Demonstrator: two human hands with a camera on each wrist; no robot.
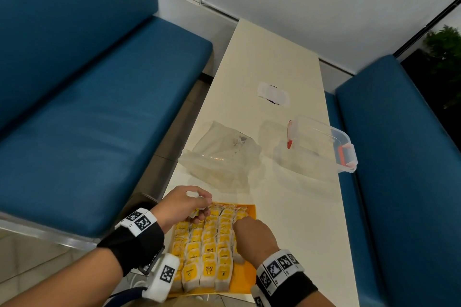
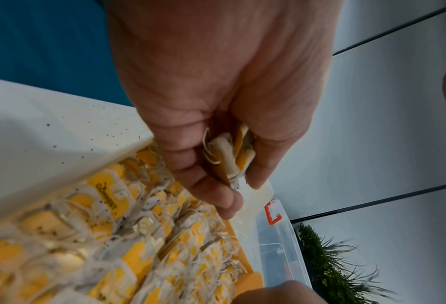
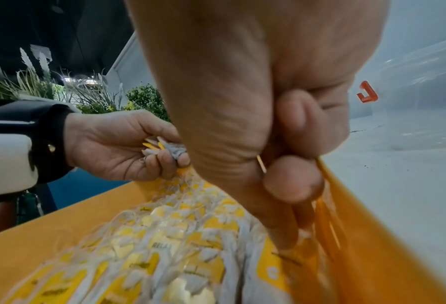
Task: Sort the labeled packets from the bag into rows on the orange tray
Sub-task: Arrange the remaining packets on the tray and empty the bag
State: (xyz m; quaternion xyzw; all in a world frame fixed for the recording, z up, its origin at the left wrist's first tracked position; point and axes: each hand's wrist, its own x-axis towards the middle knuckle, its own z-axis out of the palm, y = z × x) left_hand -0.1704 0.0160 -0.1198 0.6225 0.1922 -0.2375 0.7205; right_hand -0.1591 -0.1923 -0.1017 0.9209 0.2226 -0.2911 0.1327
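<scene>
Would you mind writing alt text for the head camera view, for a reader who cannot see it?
Two hands work over an orange tray filled with rows of yellow-labelled packets; the left hand holds a small bunch of packets at the far-left corner while the right hand touches the rightmost row. Beyond lie a clear plastic bag and a clear container on a white table.

Packets (image 1: 208, 254) lie in rows on the tray (image 1: 249, 210), bag (image 1: 222, 157) beyond.

"RELAX" is printed in dark letters on the yellow labels of two packets (image 1: 209, 248) lying in the orange tray (image 1: 250, 209); other labels' print is too blurred to read.
</scene>
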